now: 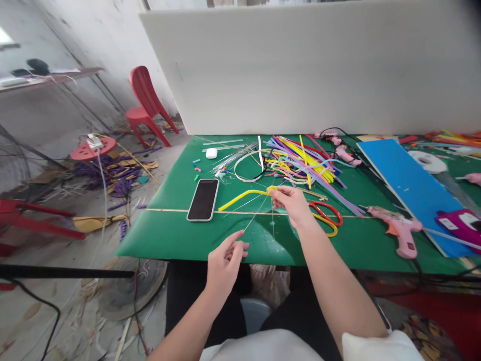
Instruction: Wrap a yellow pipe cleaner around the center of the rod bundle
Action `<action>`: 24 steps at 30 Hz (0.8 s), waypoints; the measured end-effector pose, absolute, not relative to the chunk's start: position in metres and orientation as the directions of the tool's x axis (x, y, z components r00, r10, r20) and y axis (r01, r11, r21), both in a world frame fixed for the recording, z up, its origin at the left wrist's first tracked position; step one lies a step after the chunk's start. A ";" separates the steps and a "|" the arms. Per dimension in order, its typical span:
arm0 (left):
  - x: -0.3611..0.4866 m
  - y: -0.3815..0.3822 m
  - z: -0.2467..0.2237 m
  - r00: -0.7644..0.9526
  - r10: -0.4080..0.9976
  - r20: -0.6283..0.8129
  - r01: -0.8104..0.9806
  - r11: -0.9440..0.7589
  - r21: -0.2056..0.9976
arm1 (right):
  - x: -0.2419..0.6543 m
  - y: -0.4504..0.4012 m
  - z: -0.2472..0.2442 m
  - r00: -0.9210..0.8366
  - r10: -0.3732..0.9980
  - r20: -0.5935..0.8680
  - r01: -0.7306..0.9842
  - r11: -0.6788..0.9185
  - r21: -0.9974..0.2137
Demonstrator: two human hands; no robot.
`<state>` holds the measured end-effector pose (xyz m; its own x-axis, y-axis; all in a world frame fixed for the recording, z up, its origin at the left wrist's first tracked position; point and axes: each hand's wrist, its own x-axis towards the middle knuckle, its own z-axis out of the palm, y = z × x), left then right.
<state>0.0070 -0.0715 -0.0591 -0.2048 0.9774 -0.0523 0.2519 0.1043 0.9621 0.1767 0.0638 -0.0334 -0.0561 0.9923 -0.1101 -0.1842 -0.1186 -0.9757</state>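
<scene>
My right hand (291, 203) pinches one end of a yellow tube (244, 195) above the green table (176, 240); the tube curves down to the left and its far end rests near a black phone (203, 199). A thin wire (255, 215) runs from the tube's held end down to my left hand (225, 260), which pinches its lower end near the table's front edge. Red and yellow scissors (328, 215) lie just right of my right hand.
A heap of coloured tubes (300, 163) lies behind my hands. A pink glue gun (398, 228), a blue board (409, 188) and a tape roll (428, 161) sit to the right. A white earbud case (212, 153) lies at the back left. A white panel (300, 70) stands behind. A red chair (146, 105) stands on the littered floor at left.
</scene>
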 end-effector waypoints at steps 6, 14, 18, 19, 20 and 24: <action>0.008 -0.050 -0.052 -0.191 0.916 0.352 0.696 -0.126 0.707 | 0.169 0.060 -0.033 -0.071 0.996 -0.056 -0.137 -0.066 -0.988; 0.022 -0.030 -0.057 -0.192 0.949 0.248 0.634 -0.073 0.770 | 0.165 0.056 -0.030 -0.065 0.997 -0.036 -0.078 -0.041 -0.996; 0.026 -0.031 -0.054 -0.243 0.958 0.153 0.502 -0.011 0.865 | 0.164 0.055 -0.029 -0.060 0.997 -0.045 -0.077 -0.049 -0.996; 0.027 -0.031 -0.054 -0.239 0.960 0.149 0.497 -0.011 0.868 | 0.164 0.055 -0.030 -0.065 0.997 -0.043 -0.076 -0.048 -0.996; 0.027 -0.031 -0.053 -0.227 0.962 0.149 0.499 -0.016 0.866 | 0.163 0.055 -0.030 -0.074 0.996 -0.040 -0.077 -0.046 -0.996; 0.025 -0.027 -0.054 -0.200 0.968 0.153 0.488 -0.037 0.872 | 0.162 0.055 -0.033 -0.125 0.992 -0.031 -0.078 -0.041 -0.996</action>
<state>0.0254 -0.0272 -0.0538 -0.1998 0.9679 0.1527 0.4885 -0.0367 0.8718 0.1615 0.0552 -0.0327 -0.1248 0.9917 -0.0311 -0.0775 -0.0410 -0.9961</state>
